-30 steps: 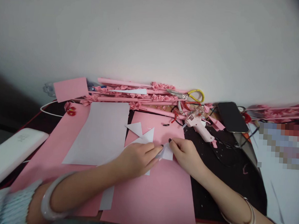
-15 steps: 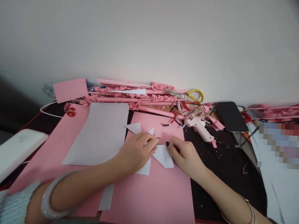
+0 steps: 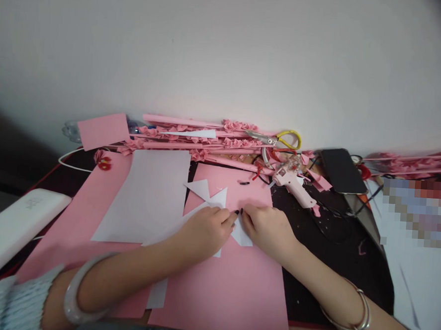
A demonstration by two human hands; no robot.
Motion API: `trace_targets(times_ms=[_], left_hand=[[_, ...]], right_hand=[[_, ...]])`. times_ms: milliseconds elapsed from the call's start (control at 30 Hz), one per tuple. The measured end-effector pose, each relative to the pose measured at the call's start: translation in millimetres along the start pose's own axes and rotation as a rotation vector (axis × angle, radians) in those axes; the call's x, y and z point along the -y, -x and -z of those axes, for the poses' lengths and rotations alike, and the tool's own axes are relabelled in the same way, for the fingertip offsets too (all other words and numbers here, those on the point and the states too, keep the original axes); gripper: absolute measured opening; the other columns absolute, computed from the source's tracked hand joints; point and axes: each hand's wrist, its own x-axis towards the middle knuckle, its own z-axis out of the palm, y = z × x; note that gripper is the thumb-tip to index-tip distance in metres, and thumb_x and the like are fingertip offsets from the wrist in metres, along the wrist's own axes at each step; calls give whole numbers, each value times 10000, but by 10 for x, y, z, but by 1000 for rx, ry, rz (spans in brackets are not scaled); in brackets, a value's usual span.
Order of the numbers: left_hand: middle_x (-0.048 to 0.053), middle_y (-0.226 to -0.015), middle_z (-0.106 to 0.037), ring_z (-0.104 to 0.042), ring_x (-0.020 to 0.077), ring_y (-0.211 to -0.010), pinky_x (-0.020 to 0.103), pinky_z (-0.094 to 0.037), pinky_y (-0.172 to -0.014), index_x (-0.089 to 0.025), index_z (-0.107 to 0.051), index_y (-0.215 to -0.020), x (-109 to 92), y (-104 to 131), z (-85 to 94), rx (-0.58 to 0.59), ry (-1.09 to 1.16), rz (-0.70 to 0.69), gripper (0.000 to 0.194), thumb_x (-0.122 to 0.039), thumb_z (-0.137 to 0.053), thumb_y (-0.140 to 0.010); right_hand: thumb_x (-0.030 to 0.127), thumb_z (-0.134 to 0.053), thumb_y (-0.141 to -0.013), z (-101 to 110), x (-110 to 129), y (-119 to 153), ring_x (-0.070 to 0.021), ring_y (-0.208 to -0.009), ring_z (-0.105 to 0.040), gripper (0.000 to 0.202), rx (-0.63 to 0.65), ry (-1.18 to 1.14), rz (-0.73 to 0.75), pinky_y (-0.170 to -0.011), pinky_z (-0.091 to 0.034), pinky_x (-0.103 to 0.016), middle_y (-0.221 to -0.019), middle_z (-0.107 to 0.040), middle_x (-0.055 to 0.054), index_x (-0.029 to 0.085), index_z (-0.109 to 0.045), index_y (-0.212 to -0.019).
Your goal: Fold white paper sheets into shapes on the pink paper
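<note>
My left hand [image 3: 209,231] and my right hand [image 3: 270,233] meet over a pink sheet [image 3: 227,295], fingertips almost touching. Each pinches the top edge of a small white paper piece [image 3: 242,238]; its lower part shows between and below the fingers, the rest is hidden. Just behind my left hand lie white paper scraps, a pointed triangle [image 3: 199,188] and another pointed piece [image 3: 219,199]. To the left, a large white sheet [image 3: 147,195] rests on more pink paper [image 3: 67,230], partly under my left forearm.
Pink paper flower stems [image 3: 191,147] lie along the wall, with yellow-handled scissors [image 3: 290,139] on them. A pink glue gun [image 3: 296,187], cables and a black phone [image 3: 343,170] sit at right. A thick white device [image 3: 22,222] is at left.
Both hands have drawn closer together over the small white piece, so less of it shows. My right hand has shifted left. More of the scraps behind my left hand is visible.
</note>
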Motion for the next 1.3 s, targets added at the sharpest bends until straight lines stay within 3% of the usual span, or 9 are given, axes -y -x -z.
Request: trace_targets(times_ms=[500, 733, 967, 1167, 1300], left_hand=[[79, -840, -587, -515, 183, -714, 348, -437, -686, -100, -615, -877, -2, 8, -9, 54, -25, -67, 253, -86, -362, -881], [67, -813, -568, -507, 181, -703, 347, -429, -679, -104, -604, -895, 1, 12, -29, 42, -6, -34, 255, -96, -349, -890], [62, -800, -555, -517, 186, -714, 343, -434, -672, -96, -571, -1029, 0, 23, -48, 6, 36, -26, 254, -121, -354, -898], [62, -764, -555, -527, 190, -692, 343, -446, -631, -74, -511, -1143, -9, 30, -2, 9, 20, 22, 306, -161, -325, -916], [116, -987, -593, -542, 224, -893, 381, -451, -755, -88, -489, -1181, -28, 39, 76, -47, 16, 29, 317, -166, -351, -907]], right_hand=[[236, -395, -822, -27, 67, 13, -165, -456, -572, 261, -24, 24, -11, -442, -111, -261, -543, -636, -61, 160, -572, -645], [234, -402, -819, -41, 96, 68, -183, -459, -588, 257, -28, 18, -43, -439, -103, -255, -528, -629, -61, 160, -572, -641], [313, -335, -889, 13, 17, 114, -164, -492, -587, 324, 26, -70, -85, -442, -125, -249, -588, -643, -48, 170, -562, -706], [271, -368, -867, 19, -10, 145, -145, -511, -582, 266, 48, -109, -66, -454, -150, -243, -579, -627, -29, 172, -553, -703], [275, -361, -875, -1, -9, 107, -154, -518, -591, 275, 20, -80, -107, -455, -149, -248, -606, -647, -43, 169, -558, -714]])
